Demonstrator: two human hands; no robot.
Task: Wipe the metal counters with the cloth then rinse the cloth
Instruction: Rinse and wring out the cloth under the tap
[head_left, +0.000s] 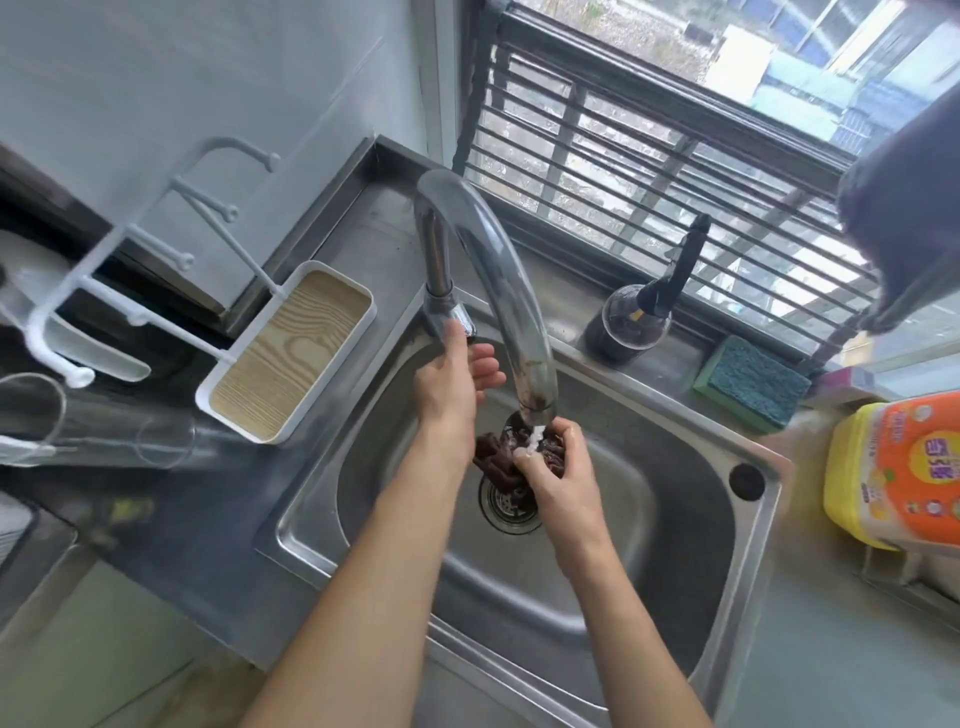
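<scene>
A dark brown cloth (498, 457) is bunched up in my right hand (558, 467), just under the spout of the curved steel faucet (511, 296). Water runs from the spout onto the cloth. My left hand (449, 384) reaches to the faucet's handle (462, 319) at its base, fingers touching it. Both hands are over the steel sink (649, 493), above the drain (509, 506). The metal counter (374, 228) runs behind and to the left of the sink.
A white tray with a wood-grain bottom (291, 353) and a white rack (156, 249) stand left of the sink. A dark bottle (631, 325), a green-blue sponge (750, 384) and a yellow-orange detergent bottle (898, 473) sit along the barred window at the right.
</scene>
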